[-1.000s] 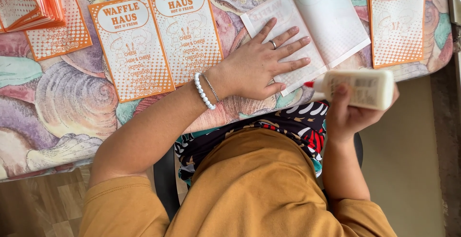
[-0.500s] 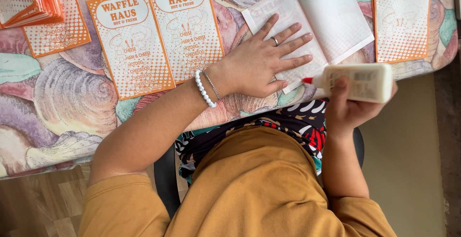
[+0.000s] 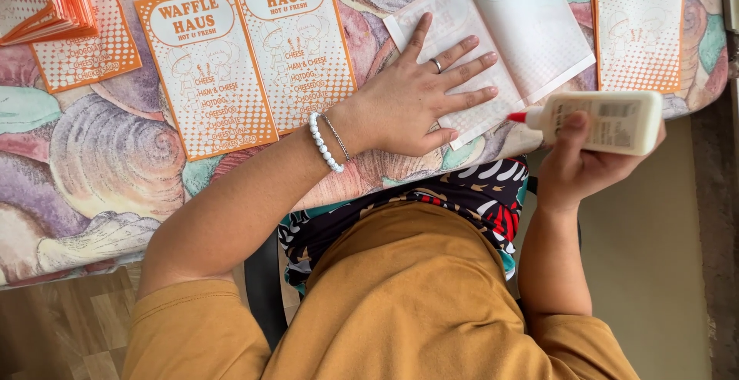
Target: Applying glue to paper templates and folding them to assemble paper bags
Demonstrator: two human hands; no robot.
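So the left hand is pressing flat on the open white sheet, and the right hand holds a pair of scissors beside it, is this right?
Not quite. The left hand does press flat on the open white sheet, but the right hand holds a white glue bottle with a red tip, not scissors. The head view shows this.

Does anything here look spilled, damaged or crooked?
Nothing stands out. The left hand lies flat on a blank white sheet, the right hand holds a glue bottle sideways, with no glue visible on the patterned tablecloth. The orange menu cards lie side by side.
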